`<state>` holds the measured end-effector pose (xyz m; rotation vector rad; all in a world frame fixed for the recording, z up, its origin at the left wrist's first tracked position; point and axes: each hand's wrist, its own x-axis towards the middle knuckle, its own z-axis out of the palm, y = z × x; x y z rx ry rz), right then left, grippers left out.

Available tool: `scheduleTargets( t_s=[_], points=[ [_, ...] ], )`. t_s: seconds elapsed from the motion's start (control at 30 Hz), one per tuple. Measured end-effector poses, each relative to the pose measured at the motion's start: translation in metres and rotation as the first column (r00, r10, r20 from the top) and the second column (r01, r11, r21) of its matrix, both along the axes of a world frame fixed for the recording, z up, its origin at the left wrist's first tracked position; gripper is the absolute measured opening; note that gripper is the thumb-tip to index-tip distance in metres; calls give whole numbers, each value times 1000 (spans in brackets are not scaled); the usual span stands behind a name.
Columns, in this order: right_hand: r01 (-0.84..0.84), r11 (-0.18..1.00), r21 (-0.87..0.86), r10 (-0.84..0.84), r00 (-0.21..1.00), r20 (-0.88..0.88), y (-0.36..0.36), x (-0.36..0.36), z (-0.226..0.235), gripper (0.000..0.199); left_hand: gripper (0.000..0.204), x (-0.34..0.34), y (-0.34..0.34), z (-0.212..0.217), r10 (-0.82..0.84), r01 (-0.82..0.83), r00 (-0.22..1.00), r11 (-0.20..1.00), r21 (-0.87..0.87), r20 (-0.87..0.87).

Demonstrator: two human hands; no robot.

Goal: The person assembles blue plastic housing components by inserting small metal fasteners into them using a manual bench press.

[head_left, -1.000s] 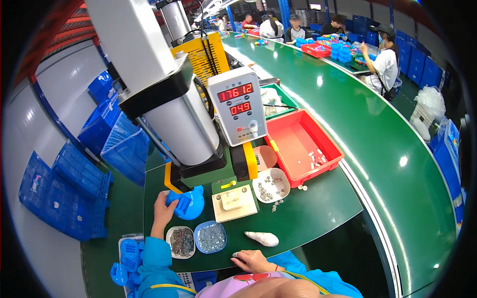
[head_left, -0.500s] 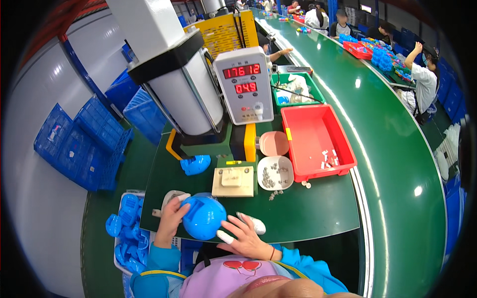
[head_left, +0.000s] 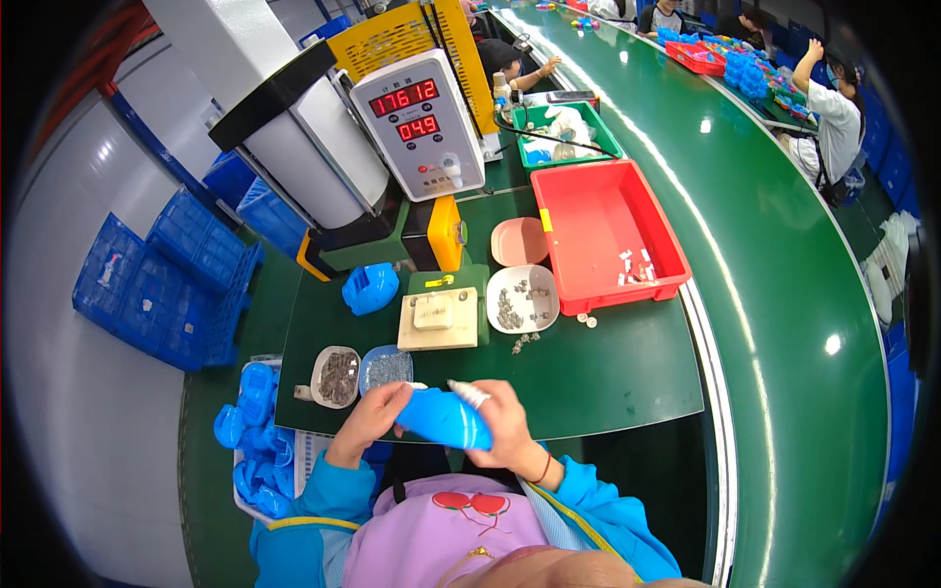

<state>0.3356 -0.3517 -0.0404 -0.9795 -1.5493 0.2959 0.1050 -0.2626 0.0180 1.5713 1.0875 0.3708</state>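
Note:
Both my hands hold a blue plastic shell (head_left: 443, 417) above the table's front edge. It is turned so that a long, smooth curved side shows. My left hand (head_left: 369, 423) is closed on its left end, the fingers partly hidden behind it. My right hand (head_left: 510, 427) grips the right end, with white wrapping on some fingers. Just beyond my left hand are a white dish (head_left: 336, 377) of small dark metal parts and a bluish dish (head_left: 386, 367) of tiny silvery pieces. A cream block fixture (head_left: 438, 319) stands farther off, beside another blue shell (head_left: 371, 289).
A press (head_left: 328, 167) with a counter box (head_left: 417, 125) rises behind the fixture. Right of it are a white bowl (head_left: 522, 298) of metal parts, a pink bowl (head_left: 519, 242), and a red bin (head_left: 618, 235). A crate of blue shells (head_left: 257, 431) is at left; a green conveyor (head_left: 784, 323) runs along the right.
The blue shell has been turned from its rounded face onto its side. My right hand has closed on it. The view has shifted, and the two small dishes are now uncovered.

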Motion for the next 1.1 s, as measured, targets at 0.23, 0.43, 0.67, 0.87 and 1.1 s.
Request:
scheduleTargets(
  t_s=[0.23,0.43,0.67,0.87,1.1],
  points=[
    [-170,947,-274,-190,389,-901,-6,8,-42,48,58,35,10,-23,-177,135,961,971,195,215],
    [-260,943,-209,-125,306,-944,-12,3,-58,59,54,57,-7,-36,-89,141,931,982,-124,355],
    [-391,902,-182,-6,411,-912,-20,15,-48,66,45,49,-5,-37,34,7,915,995,-99,403],
    [-438,811,-389,-107,542,-833,-13,6,-39,46,41,38,8,-46,61,-99,960,987,126,275],
    [-436,790,-431,-151,544,-825,-4,-14,-26,42,38,28,17,-43,51,-101,943,985,137,328]
  ],
)
